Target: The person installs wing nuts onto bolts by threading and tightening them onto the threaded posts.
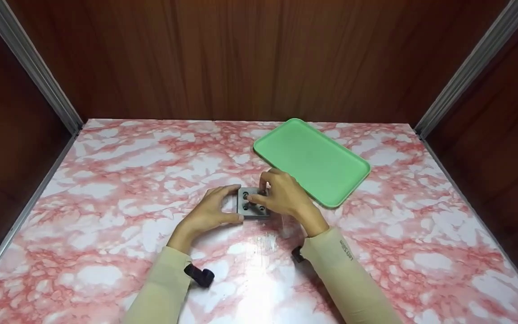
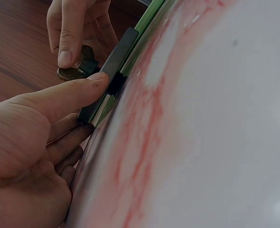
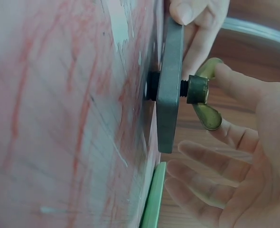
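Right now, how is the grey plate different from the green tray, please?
Colour: the plate is grey, while the tray is light green. Size: the plate is much smaller than the tray. Surface: the plate has several holes, while the tray is plain with a raised rim. State: the left hand grips the plate, while the tray lies on the table. Both are flat and four-sided.

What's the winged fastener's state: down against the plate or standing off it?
Standing off. In the right wrist view, dark thread shows between the winged fastener and the grey plate.
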The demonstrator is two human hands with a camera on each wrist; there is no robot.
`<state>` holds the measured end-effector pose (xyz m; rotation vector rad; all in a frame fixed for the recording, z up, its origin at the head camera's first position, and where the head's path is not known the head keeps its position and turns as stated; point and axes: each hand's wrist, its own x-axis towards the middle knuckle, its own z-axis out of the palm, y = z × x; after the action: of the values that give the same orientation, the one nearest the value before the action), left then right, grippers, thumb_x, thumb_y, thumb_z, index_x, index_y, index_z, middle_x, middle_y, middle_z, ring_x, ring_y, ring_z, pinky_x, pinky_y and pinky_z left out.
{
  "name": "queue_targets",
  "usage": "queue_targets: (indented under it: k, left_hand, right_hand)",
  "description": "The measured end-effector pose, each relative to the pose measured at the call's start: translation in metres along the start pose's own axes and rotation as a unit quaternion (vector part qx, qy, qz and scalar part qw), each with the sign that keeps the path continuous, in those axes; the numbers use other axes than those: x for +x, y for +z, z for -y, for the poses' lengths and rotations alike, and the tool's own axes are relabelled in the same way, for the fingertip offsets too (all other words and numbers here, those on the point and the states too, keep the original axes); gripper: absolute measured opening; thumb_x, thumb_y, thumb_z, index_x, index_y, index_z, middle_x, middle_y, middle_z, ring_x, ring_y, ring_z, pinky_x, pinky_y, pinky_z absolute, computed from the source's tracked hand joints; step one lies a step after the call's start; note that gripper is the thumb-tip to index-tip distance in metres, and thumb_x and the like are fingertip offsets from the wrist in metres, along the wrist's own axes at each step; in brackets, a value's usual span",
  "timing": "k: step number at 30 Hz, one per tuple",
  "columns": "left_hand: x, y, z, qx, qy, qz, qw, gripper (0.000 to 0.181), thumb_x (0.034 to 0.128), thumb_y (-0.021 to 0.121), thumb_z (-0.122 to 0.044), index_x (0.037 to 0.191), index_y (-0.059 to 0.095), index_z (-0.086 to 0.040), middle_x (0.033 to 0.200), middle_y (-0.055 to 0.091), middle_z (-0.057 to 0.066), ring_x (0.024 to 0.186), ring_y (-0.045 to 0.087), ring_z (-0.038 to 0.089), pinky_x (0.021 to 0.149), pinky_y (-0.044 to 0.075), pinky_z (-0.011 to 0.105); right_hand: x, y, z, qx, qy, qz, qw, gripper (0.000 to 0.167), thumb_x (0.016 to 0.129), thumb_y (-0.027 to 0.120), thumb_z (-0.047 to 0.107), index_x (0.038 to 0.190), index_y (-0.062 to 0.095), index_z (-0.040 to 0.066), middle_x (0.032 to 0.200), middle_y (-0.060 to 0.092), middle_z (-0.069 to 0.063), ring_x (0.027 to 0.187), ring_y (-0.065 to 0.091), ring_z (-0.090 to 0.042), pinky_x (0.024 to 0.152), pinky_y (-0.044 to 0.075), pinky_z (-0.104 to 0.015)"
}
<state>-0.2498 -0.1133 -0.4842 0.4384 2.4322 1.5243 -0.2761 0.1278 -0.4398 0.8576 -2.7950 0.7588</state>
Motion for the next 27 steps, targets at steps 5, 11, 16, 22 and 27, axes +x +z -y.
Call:
queue_targets:
  k: [5,11,16,22,27]
  left_hand:
    - [0.0,0.0,0.0,0.007,0.001,0.001,1.0,0.09,0.0828,0.09,-0.02,0.161,0.046,-0.016,0.163,0.044,0.008,0.155,0.03,0.03,0.129,0.022,0.051]
    - [0.001,0.001,0.001,0.003,-0.002,0.001,1.0,0.09,0.0833,0.09,-0.02,0.162,0.046,-0.016,0.164,0.043,0.009,0.155,0.03,0.031,0.129,0.021,0.052]
    - [0.001,0.0,0.001,0.011,-0.002,-0.001,0.9999,0.091,0.0819,0.091,-0.022,0.162,0.046,-0.017,0.165,0.042,0.01,0.154,0.031,0.032,0.129,0.021,0.054]
    - [0.001,0.0,0.0,0.007,-0.002,-0.003,1.0,0.092,0.0801,0.092,-0.021,0.161,0.048,-0.017,0.164,0.043,0.011,0.153,0.033,0.034,0.129,0.021,0.056]
    - [0.001,0.001,0.001,-0.011,0.0,-0.003,0.9999,0.092,0.0792,0.092,-0.018,0.16,0.048,-0.015,0.162,0.045,0.011,0.152,0.033,0.034,0.129,0.021,0.057]
  right_hand:
    - [0.0,0.002,0.0,-0.007,0.002,-0.008,0.9999,0.038,0.091,0.085,0.04,0.085,0.066,0.008,0.089,0.064,-0.006,0.076,0.056,-0.019,0.068,0.049,-0.037]
    - [0.0,-0.001,-0.001,0.005,-0.004,-0.007,1.0,0.035,0.092,0.084,0.039,0.085,0.067,0.009,0.091,0.067,-0.007,0.082,0.06,-0.024,0.075,0.053,-0.041]
    - [0.001,-0.01,-0.007,0.037,-0.008,0.008,0.9992,0.023,0.098,0.077,0.032,0.094,0.072,0.01,0.101,0.07,-0.009,0.1,0.068,-0.033,0.09,0.056,-0.048]
    - [0.001,-0.02,-0.014,0.067,-0.018,0.047,0.9965,0.019,0.105,0.065,0.019,0.119,0.075,0.011,0.124,0.07,-0.008,0.12,0.065,-0.032,0.106,0.052,-0.05]
    - [0.001,-0.022,-0.017,0.08,-0.041,0.075,0.9931,0.033,0.106,0.058,0.004,0.135,0.071,0.012,0.139,0.066,-0.008,0.129,0.062,-0.031,0.11,0.051,-0.05]
